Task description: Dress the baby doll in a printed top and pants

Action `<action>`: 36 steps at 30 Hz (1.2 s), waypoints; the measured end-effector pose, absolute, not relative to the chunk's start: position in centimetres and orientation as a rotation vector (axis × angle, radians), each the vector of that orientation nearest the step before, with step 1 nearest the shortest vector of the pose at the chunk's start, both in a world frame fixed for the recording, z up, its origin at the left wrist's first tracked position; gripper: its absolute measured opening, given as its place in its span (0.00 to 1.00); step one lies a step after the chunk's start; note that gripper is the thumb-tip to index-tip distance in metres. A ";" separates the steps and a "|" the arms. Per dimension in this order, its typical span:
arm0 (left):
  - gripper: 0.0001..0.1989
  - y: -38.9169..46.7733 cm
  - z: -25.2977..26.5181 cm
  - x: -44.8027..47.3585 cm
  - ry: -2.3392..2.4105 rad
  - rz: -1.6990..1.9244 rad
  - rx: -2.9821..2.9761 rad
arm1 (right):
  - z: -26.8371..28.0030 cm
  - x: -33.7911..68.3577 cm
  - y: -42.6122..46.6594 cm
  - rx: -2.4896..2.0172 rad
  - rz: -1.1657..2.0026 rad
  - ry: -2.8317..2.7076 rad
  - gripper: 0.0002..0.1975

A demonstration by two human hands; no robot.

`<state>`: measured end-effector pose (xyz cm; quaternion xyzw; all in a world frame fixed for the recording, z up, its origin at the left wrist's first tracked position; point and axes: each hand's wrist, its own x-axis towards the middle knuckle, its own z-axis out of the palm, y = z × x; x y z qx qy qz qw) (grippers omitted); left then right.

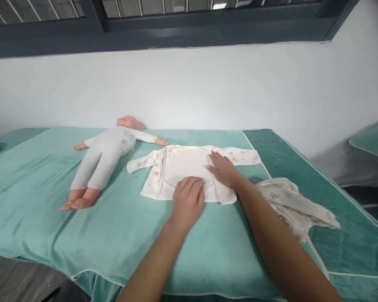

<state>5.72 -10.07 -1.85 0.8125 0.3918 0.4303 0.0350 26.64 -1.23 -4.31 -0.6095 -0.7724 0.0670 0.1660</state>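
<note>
A white baby shirt (189, 163) with a small printed pattern on its sleeves lies spread flat, both sleeves stretched sideways. My right hand (224, 168) rests flat on its right side, fingers apart. At the lower edge, my left hand (189, 200) lies over the cloth with bent fingers; its fingertips and thumb are partly hidden, and no fabric shows gathered in it. Left of the shirt, a baby doll (105, 153) in a white suit lies on its back, arms out, one hand close to the shirt's top edge.
A crumpled white patterned garment (290, 203) lies to the right, beside my right forearm. Green cloth (122, 247) covers the surface, with a darker strip (343, 239) on the right. Behind stands a white wall (189, 88) below a dark barred frame (208, 31).
</note>
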 end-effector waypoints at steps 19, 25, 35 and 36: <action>0.08 -10.8 -3.5 -4.4 2.052 1.067 2.316 | 2.0 11.3 0.7 -1.708 0.653 -1.782 0.14; 0.08 -10.8 -3.7 -4.9 2.005 1.064 2.331 | -0.8 8.0 6.1 -1.756 0.713 -1.555 0.12; 0.04 -10.2 -3.3 -3.9 1.547 1.505 2.195 | -1.7 10.5 6.4 -1.628 0.787 -1.280 0.10; 0.04 -10.1 -3.1 -3.5 1.500 1.508 2.179 | -1.7 10.9 6.4 -1.639 0.776 -1.260 0.10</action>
